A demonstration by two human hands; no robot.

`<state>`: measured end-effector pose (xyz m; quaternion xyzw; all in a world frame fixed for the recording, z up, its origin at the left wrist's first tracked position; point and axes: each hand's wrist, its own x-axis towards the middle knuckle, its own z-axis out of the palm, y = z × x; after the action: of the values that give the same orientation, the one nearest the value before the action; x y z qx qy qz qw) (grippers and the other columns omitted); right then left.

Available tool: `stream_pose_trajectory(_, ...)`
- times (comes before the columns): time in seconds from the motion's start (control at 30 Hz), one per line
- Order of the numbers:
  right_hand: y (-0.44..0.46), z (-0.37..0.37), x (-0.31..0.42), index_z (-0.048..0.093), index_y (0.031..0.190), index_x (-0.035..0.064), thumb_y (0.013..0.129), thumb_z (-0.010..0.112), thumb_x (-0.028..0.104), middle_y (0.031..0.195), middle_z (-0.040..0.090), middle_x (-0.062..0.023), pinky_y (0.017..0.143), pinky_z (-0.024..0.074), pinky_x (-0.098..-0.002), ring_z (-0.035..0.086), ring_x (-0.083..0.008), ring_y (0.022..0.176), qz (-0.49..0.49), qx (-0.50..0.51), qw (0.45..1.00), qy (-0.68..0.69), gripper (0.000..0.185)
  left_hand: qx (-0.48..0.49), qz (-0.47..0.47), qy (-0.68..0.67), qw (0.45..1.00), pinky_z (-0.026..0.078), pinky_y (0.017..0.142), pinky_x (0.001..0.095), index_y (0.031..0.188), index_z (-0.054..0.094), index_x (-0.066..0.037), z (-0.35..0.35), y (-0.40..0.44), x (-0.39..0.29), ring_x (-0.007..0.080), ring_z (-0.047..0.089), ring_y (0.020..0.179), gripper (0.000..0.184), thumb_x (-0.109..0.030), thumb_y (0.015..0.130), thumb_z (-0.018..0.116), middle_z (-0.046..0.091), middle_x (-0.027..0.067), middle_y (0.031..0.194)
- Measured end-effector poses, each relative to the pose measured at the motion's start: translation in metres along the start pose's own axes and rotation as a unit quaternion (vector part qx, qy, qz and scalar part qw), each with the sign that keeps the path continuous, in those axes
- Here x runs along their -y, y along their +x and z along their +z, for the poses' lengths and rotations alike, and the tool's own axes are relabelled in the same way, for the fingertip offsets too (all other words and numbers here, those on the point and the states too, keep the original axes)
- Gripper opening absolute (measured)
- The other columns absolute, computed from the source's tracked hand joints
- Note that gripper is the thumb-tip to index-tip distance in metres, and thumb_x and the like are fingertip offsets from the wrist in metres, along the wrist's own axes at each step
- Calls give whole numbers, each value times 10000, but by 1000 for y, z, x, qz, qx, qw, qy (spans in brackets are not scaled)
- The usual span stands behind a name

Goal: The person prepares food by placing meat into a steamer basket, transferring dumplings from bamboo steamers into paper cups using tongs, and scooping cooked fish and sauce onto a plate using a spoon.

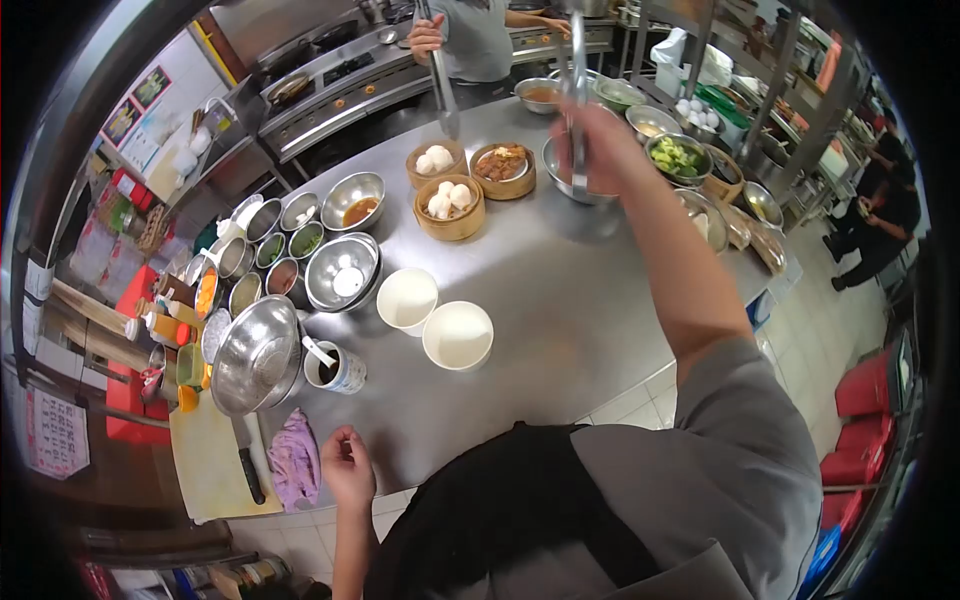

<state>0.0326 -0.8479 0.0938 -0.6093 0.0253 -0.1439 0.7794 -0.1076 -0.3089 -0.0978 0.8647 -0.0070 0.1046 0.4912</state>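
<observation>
My right hand reaches across the steel table, closed round a pair of metal tongs, smeared by motion. It is above a metal bowl whose contents are mostly hidden. To its left stand bamboo steamers: one with white buns, another with brown pieces of food. My left hand hangs by the near table edge, fingers loosely curled with nothing seen in them. Beside it lies a crumpled purple cloth. Two white paper tubs stand between my hands.
A knife lies on a cutting board at left. Metal bowls and a cup with a spoon stand nearby. A bowl of green vegetables is at right. Opposite, a person's hand holds a metal utensil.
</observation>
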Motion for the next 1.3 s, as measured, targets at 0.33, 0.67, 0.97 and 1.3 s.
stream_pose_trajectory(0.33,-69,-52,-185,582,1168,60,907,667,172,758,582,-35,500,489,-316,597,-137,564,222,105,964,-102,297,-12,21,43,999,468,675,238,1054,651,18,71,21,-56,70,564,744,133,-99,998,619,633,6,864)
stream_pose_trajectory(0.67,5,-24,-126,544,1236,32,856,622,144,949,673,-212,818,512,-473,654,-393,927,11,212,878,-428,403,-64,62,292,952,514,730,433,1107,638,-25,85,21,2,349,615,801,262,-147,876,666,600,166,969)
stream_pose_trajectory(0.97,95,53,-124,576,1167,49,874,619,108,918,673,-203,772,517,-461,672,-371,875,-52,213,875,-431,302,-68,44,276,958,503,706,432,1122,629,-38,86,21,-8,328,606,780,280,-161,874,667,587,142,915)
stream_pose_trajectory(1.3,167,72,-146,600,1197,99,872,611,85,1091,701,-187,904,531,-464,670,-369,1063,-7,133,842,-523,325,-68,28,275,959,500,706,434,1125,629,-48,86,22,-10,331,600,781,287,-165,867,675,582,139,911)
